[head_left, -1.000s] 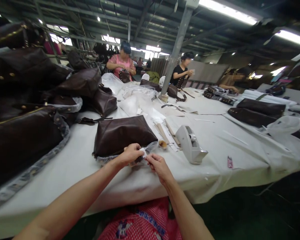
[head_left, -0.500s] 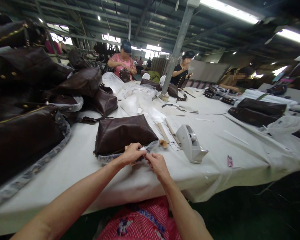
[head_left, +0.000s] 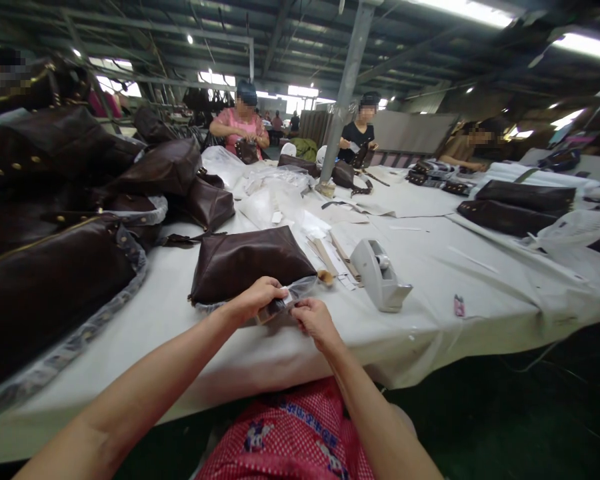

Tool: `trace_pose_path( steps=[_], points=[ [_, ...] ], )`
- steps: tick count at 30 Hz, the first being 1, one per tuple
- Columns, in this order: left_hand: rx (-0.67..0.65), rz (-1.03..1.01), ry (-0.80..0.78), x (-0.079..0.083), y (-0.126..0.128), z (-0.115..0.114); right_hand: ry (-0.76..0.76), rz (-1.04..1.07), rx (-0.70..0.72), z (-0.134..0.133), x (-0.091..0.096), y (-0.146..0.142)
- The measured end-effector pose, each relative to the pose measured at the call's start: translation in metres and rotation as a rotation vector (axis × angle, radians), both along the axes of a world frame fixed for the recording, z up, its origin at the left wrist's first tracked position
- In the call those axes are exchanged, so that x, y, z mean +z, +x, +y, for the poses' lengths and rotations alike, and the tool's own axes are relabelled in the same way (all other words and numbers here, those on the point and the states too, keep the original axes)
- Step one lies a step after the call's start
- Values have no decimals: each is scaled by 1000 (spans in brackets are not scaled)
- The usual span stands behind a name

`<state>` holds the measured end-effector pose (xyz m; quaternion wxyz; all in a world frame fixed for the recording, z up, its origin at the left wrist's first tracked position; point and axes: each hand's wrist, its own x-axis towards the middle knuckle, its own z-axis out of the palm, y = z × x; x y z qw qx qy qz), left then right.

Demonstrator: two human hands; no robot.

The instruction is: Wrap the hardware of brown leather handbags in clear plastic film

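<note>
A dark brown leather bag [head_left: 247, 261] lies on the white table [head_left: 420, 293] in front of me, its near edge sitting in clear plastic wrap [head_left: 305, 287]. My left hand [head_left: 257, 298] is closed in a pinch on a small dark strap wrapped in plastic [head_left: 275, 308] at the bag's near edge. My right hand [head_left: 316, 320] pinches the same piece from the right, fingertips touching the left hand's.
A grey tape dispenser [head_left: 379, 275] stands right of the bag. Several brown bags [head_left: 55, 227] are piled at the left. Paper and plastic sheets [head_left: 280, 200] lie behind. More bags [head_left: 517, 207] and a white fan [head_left: 570, 230] sit at right. Three people work at the far side.
Both hands stayed pinched together at the bag's near edge; the small white bit between the fingers gave way to a dark plastic-wrapped strap. The view tilted slightly.
</note>
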<state>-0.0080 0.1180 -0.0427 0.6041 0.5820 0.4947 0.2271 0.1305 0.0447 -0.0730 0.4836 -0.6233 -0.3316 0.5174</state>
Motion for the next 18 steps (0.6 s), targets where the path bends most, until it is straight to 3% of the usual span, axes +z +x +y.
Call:
trace_pose_path(
  steps=[7, 18],
  points=[
    [21, 17, -8, 0, -1, -4, -47, 216, -28, 3, -11, -12],
    [-9, 24, 3, 5, -1, -7, -91, 357, -106, 0, -14, -11]
  ],
)
